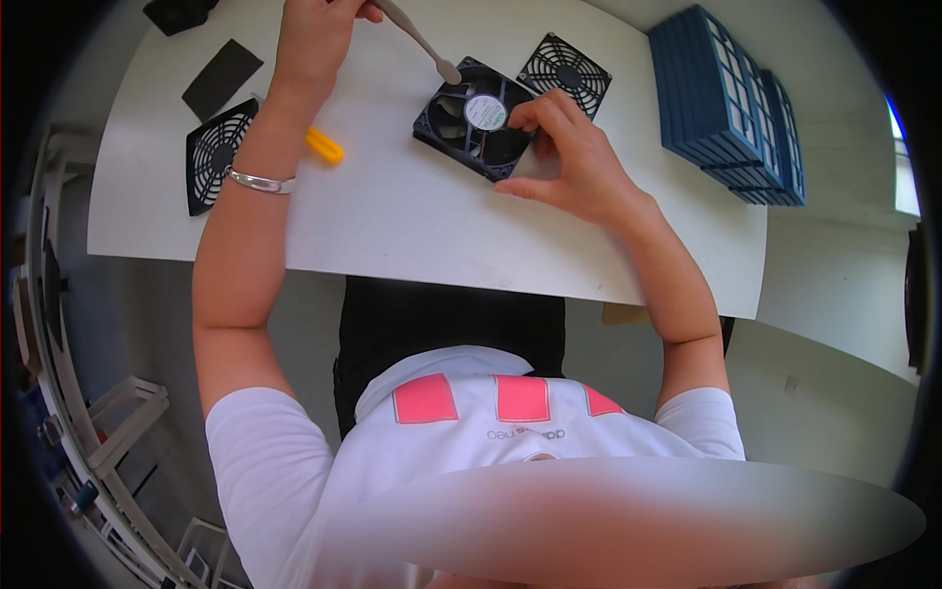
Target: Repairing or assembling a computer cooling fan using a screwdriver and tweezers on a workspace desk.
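A square black cooling fan [441,121] with a pale round hub label lies tilted on the white table. My right hand [579,162] grips its right side, thumb at the near corner and fingers by the hub. Up at the top edge, my left hand [319,34] is closed around a slim beige-grey tool [417,37]. The tool's rounded end sits over the fan's far left rim; I cannot tell whether it touches. Its other end is out of view. Just beyond the fan lies a black fan grille [567,75].
On the left are a second black grille [208,162], a dark flat pad [223,80] and a black object [179,14]. A yellow handle [325,146] shows beside my left forearm. Blue drawer units [711,103] stand at the right. The white table [392,231] has a front edge near my body.
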`<state>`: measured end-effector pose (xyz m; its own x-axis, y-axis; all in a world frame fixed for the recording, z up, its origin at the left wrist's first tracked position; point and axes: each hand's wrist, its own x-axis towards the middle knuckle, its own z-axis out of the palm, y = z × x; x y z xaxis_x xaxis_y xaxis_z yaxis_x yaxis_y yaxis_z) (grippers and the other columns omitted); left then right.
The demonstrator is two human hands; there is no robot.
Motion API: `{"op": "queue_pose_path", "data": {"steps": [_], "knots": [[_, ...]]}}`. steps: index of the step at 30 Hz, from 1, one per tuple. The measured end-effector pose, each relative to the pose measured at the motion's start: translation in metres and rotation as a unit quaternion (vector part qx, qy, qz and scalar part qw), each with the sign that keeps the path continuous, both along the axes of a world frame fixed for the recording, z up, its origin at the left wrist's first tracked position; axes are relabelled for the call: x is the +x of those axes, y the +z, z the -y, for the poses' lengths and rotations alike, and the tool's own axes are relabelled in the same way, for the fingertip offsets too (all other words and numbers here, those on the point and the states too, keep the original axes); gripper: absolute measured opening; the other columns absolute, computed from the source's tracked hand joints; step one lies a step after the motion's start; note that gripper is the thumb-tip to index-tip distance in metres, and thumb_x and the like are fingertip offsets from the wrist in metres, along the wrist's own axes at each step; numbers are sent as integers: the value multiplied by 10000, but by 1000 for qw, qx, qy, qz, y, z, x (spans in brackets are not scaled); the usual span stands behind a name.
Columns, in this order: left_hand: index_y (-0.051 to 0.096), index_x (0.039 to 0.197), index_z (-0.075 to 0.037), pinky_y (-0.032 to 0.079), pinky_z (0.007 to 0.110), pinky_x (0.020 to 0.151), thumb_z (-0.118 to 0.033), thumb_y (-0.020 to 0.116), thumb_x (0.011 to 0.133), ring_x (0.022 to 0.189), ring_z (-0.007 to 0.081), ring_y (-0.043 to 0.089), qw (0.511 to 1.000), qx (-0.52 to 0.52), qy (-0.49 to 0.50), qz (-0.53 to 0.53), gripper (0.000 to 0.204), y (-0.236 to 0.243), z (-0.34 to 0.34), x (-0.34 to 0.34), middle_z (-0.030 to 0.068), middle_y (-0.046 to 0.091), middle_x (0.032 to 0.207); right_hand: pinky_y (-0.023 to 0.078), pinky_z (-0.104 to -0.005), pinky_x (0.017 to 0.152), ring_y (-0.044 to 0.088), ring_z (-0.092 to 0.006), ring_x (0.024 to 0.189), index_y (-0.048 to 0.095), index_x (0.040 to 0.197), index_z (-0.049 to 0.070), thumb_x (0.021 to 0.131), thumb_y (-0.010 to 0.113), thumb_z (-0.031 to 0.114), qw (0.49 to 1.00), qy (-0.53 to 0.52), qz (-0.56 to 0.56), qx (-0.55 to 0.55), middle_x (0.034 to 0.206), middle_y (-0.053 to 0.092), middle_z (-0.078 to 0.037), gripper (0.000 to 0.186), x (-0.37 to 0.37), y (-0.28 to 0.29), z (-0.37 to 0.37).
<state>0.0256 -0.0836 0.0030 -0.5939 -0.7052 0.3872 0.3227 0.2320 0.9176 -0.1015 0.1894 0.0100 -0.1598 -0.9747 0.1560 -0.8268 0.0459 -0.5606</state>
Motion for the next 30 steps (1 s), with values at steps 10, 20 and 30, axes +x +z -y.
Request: {"op": "queue_pose_path", "data": {"steps": [10,20,30], "knots": [[535,976,-29,494,240,563,-115,636,956,652,111,580,993,-41,88,66,134,2,3,4,55,603,791,510,-301,646,599,-167,724,603,1144,103,632,938,344,998,-39,23,36,1031,591,-38,658,5,5,-3],[523,956,-12,524,259,547,-92,643,938,626,128,602,998,2,-5,61,145,-7,-15,-2,72,606,786,394,-440,1086,444,-343,1278,410,1482,133,513,959,425,989,82,-42,-114,1461,445,-126,1152,-9,-7,5],[521,947,-1,547,264,543,-96,670,927,613,133,621,994,-8,-36,107,177,-5,-21,-1,73,612,790,305,-485,1178,327,-397,1418,343,1523,84,604,911,471,988,132,-60,-62,1559,360,-150,1148,-15,-1,5]]}}
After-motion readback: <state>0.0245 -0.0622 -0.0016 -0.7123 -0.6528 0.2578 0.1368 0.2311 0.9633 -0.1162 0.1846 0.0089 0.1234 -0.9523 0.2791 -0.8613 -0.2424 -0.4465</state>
